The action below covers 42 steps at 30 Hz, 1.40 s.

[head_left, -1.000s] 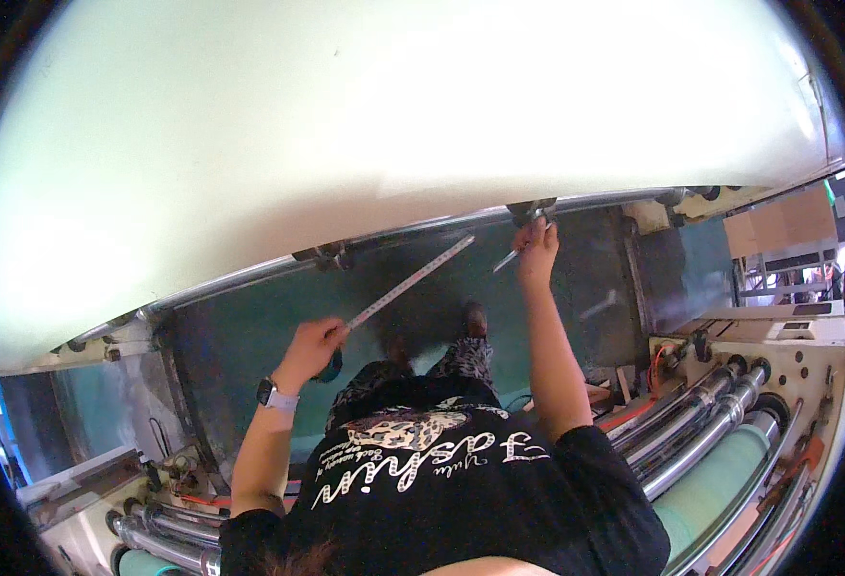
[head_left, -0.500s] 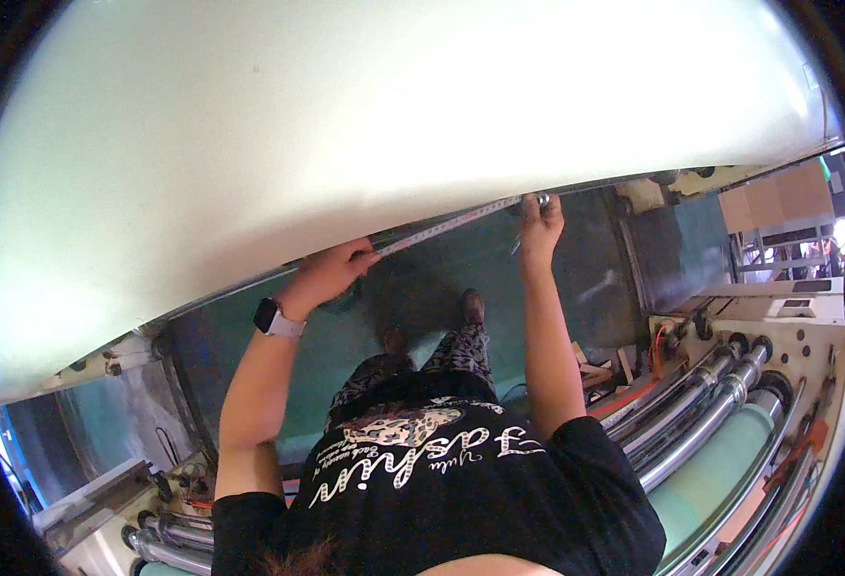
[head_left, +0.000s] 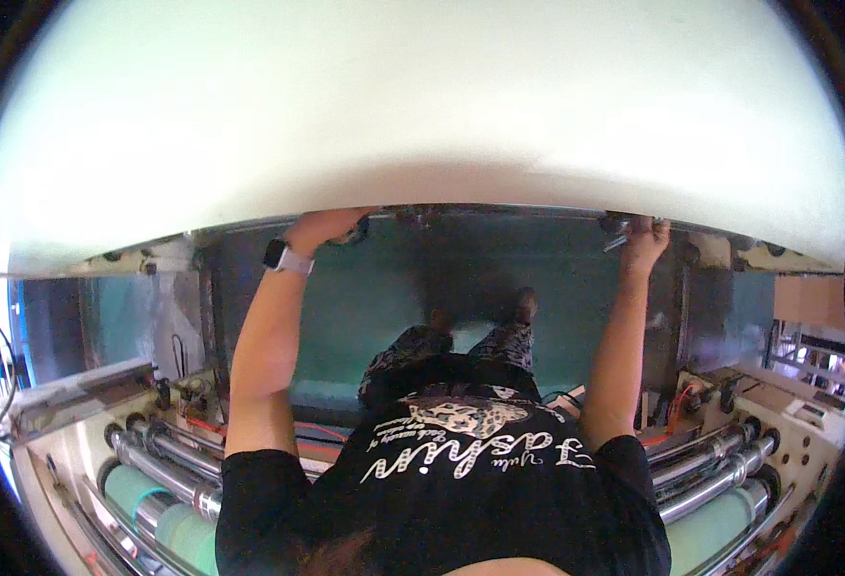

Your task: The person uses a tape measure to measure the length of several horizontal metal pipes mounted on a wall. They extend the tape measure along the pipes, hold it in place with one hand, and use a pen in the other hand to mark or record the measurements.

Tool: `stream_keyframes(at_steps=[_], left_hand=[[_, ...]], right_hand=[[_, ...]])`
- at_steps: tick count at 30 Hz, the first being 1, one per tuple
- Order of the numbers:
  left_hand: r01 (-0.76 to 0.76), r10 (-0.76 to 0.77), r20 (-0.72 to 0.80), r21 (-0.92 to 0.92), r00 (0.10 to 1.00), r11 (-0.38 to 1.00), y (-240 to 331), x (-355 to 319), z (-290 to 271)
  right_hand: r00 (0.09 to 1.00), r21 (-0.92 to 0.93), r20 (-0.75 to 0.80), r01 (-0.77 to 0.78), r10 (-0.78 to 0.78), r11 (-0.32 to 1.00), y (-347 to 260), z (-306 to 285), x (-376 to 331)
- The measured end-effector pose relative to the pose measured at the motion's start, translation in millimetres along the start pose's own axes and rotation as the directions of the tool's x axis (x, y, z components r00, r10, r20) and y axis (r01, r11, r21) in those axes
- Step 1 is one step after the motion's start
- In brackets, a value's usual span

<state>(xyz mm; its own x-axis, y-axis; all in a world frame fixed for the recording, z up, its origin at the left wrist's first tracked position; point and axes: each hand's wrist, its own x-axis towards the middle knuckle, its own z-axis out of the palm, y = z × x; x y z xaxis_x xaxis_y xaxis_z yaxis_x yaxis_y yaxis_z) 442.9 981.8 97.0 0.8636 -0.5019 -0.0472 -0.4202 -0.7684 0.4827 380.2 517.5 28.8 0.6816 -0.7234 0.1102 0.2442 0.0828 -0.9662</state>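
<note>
A wide white sheet or roll surface [head_left: 422,106] fills the upper part of the head view. Against its lower edge my left hand [head_left: 331,226], watch on the wrist, is closed with the fingertips partly hidden; a dark rounded shape shows beneath its palm. Farther right, my right hand [head_left: 645,245] is closed at the same edge. A small shiny strip [head_left: 616,240] sticks out beside its fingers. The measuring tape that spanned both hands half a second ago hardly shows against the edge now.
Behind me on both sides lie machine frames with chrome rollers [head_left: 168,470] and pale green rolls [head_left: 715,518]. Cream side plates [head_left: 806,432] hold the roller ends. Beneath is a green floor [head_left: 336,317]. A cardboard box [head_left: 810,300] stands at the far right.
My right hand has moved right and slightly down, farther from the left. The left hand has risen slightly toward the sheet's edge. The view has turned, and the printed tape no longer shows plainly.
</note>
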Motion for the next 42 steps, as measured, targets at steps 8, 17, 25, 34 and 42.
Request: stream_keyframes(at_steps=[8,17,25,34,42], left_hand=[[0.068,-0.062,-0.087,0.063,0.994,0.996,-3,6,13],[-0.14,0.169,-0.208,0.147,0.963,0.979,4,5,3],[-0.098,0.141,-0.214,0.2,0.967,0.975,3,7,1],[-0.18,0.255,-0.233,0.299,0.938,0.937,-31,3,18],[-0.067,0.154,-0.207,0.375,0.966,0.925,-62,6,28]], right_hand=[[0.998,0.004,0.044,-0.037,0.036,0.999,5,-13,10],[0.995,0.039,0.091,-0.043,0.039,0.998,-6,-2,4],[0.995,0.041,0.06,-0.078,0.076,0.996,-7,-3,1],[0.971,0.188,-0.048,-0.22,0.232,0.957,3,-13,-13],[0.806,0.38,0.184,-0.586,0.563,0.716,28,-12,-18]])
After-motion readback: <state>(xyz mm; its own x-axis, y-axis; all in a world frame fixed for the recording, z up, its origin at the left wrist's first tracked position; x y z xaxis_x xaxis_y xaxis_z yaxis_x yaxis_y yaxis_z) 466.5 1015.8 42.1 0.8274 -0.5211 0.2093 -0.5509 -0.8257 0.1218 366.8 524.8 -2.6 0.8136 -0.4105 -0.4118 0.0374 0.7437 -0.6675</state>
